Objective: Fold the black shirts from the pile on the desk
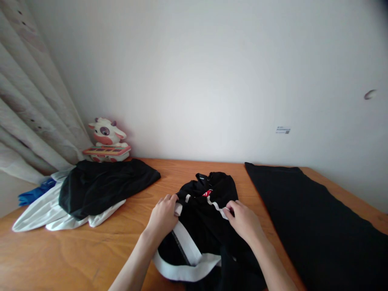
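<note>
A crumpled black garment (209, 230) with white bands and a small red patch (207, 193) lies on the wooden table in front of me. My left hand (163, 213) is closed on its left side, gripping cloth where a white band (187, 242) runs. On the other side, my right hand (242, 218) pinches a narrow white strip (216, 206) of the same garment. A wide white band loops across the near part of it. Its exact kind cannot be made out because the cloth is bunched up.
A black cloth (315, 218) lies flat along the right of the wooden table (121, 246). At the left is a pile with a black garment (100, 186), white cloth (36, 214) and blue cloth (36, 194). Behind it stands a cow toy keyboard (107, 141) near a curtain (27, 97).
</note>
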`<state>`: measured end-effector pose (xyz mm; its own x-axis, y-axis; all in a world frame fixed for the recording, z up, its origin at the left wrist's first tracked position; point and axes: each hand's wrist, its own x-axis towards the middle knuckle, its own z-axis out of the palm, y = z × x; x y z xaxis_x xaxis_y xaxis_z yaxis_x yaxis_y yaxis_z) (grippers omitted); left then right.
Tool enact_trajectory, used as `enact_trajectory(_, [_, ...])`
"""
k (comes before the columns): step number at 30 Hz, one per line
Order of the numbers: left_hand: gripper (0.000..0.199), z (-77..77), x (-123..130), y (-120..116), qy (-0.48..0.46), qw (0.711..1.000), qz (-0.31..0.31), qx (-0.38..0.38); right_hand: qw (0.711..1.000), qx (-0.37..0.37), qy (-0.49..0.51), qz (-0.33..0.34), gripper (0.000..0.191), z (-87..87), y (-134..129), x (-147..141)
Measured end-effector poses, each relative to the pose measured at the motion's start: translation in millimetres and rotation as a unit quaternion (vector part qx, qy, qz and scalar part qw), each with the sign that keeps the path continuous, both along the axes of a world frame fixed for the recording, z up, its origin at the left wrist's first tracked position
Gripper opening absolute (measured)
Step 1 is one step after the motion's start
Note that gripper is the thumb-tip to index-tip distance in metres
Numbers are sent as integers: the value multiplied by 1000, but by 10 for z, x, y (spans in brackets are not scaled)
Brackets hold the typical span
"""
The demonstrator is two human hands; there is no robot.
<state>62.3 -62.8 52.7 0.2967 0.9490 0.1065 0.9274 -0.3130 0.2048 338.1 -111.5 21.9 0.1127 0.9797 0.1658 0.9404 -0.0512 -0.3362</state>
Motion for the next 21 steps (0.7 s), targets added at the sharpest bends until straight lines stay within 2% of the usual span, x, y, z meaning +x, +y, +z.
enact_trajectory(2, [33, 47, -89, 14, 22, 999, 47, -2, 998, 32, 54, -32, 26, -13, -11, 81])
enact_trajectory(4, [29, 85, -187, 26, 53, 995, 87, -5, 980, 86, 161, -79, 30, 2, -19, 206])
enact_trajectory(6, [36, 94, -262, 39, 79, 991, 112, 8, 925, 157, 316, -141, 37, 42, -20, 358])
enact_trajectory(8, [51, 72, -281, 51, 70, 990, 120, 35, 840, 231, 448, -199, 47, 81, -19, 515])
enact_trajectory(9, [55, 52, -267, 57, 51, 991, 115, 51, 807, 257, 483, -220, 50, 91, -21, 587])
enact_trajectory(10, [56, 29, -240, 62, 26, 992, 103, 66, 795, 269, 491, -235, 52, 91, -26, 649])
enact_trajectory(11, [53, 6, -201, 66, 3, 994, 82, 77, 807, 262, 470, -244, 53, 80, -32, 698])
enact_trajectory(14, [48, -55, -70, 78, -28, 996, 1, 86, 917, 176, 288, -213, 51, 1, -47, 735])
enact_trajectory(16, [50, -85, -6, 89, -20, 997, -37, 64, 965, 130, 158, -163, 44, -64, -44, 666])
enact_trajectory(19, [49, -110, 29, 118, 10, 999, -37, 31, 983, 78, 88, -139, 33, -125, -28, 503])
enact_trajectory(21, [40, -108, 14, 143, 23, 999, -17, 19, 985, 41, 85, -145, 40, -125, -34, 425])
